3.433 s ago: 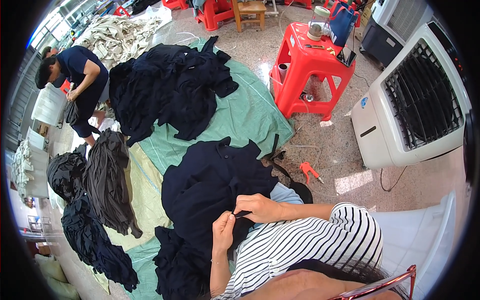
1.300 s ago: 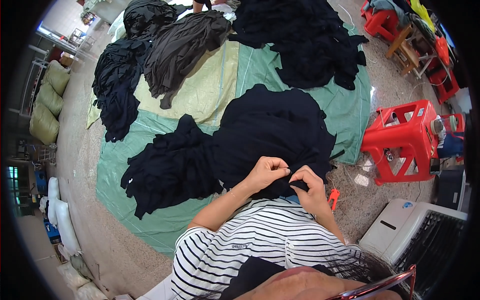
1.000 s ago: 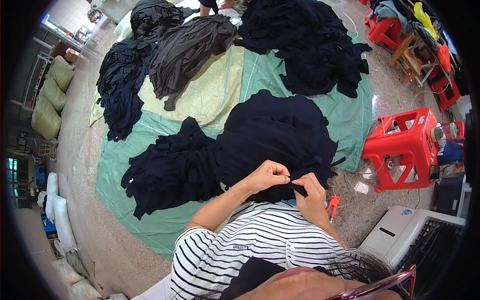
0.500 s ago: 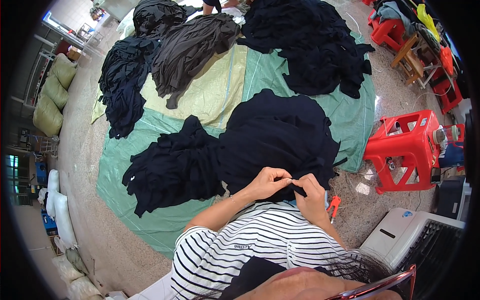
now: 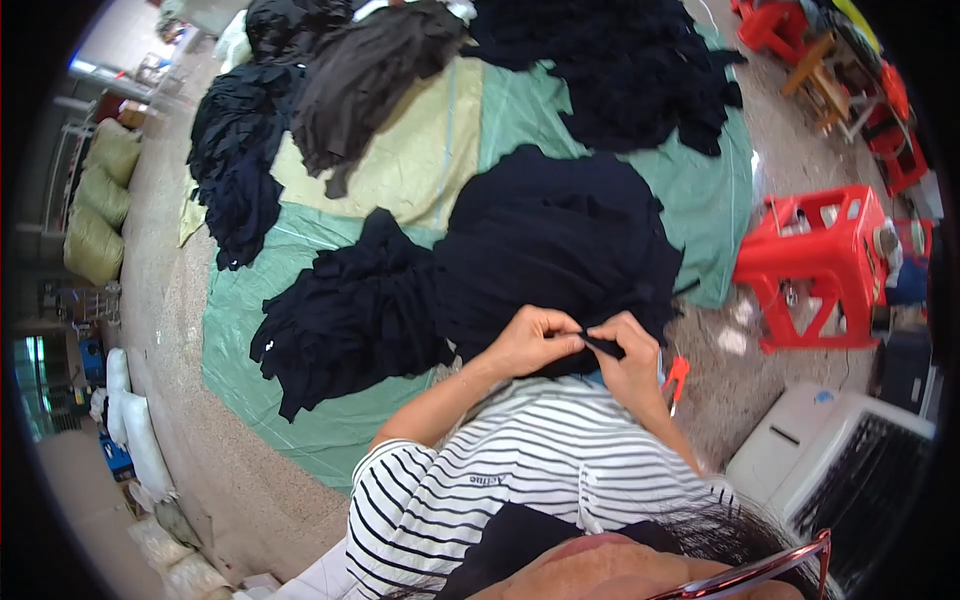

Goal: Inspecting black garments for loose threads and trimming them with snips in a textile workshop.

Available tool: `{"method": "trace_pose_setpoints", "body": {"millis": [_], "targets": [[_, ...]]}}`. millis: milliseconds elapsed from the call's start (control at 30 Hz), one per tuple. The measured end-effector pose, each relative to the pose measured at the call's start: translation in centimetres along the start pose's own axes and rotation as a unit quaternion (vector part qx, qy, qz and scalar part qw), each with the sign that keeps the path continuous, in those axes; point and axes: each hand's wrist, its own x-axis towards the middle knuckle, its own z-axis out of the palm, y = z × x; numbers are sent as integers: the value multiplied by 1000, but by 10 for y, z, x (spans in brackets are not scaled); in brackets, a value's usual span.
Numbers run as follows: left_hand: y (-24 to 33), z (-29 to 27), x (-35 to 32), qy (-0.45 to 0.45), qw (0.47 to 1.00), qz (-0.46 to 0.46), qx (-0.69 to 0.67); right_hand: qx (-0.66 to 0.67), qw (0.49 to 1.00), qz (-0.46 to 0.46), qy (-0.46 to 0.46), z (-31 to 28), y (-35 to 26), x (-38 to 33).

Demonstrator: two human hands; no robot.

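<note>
Low in front of my body, my left hand [image 5: 534,340] and my right hand [image 5: 629,362] are close together, thumbs and fingers pinched on a dark navy piece of fabric [image 5: 605,346]. A narrow folded end of it shows between the hands; the rest blends into the dark cloth behind. Just beyond lies a wide navy fabric pile [image 5: 555,230], spread across my front. Touching its left side is a smaller crumpled navy pile [image 5: 350,310] with a small white spot on its left edge. Orange-handled snips [image 5: 678,378] are right of my right hand.
Green sheeting [image 5: 310,440] and yellow sheeting [image 5: 400,175] lie under the piles. Farther off are a brown-grey fabric pile [image 5: 370,80] and more dark piles [image 5: 640,80]. A red stool [image 5: 815,250] and a white appliance [image 5: 790,435] stand at right; stuffed sacks [image 5: 95,235] line the left.
The view has tilted, so the piles sit higher in the picture. Both hands keep their pinch on the fabric, and more of its folded end shows by my right hand.
</note>
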Motion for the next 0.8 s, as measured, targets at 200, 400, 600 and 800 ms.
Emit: {"method": "trace_pose_setpoints", "body": {"millis": [200,400,600,800], "targets": [[7,2,0,77,996,-25,-38,32,999,-1,21,5,-4,7],[20,8,1,36,962,168,212,114,987,111,-6,4,10,6],[1,19,-3,119,990,75,31,144,957,248,-44,5,8,7],[25,23,9,132,970,-7,-203,84,976,172,-103,-10,-12,16]]}}
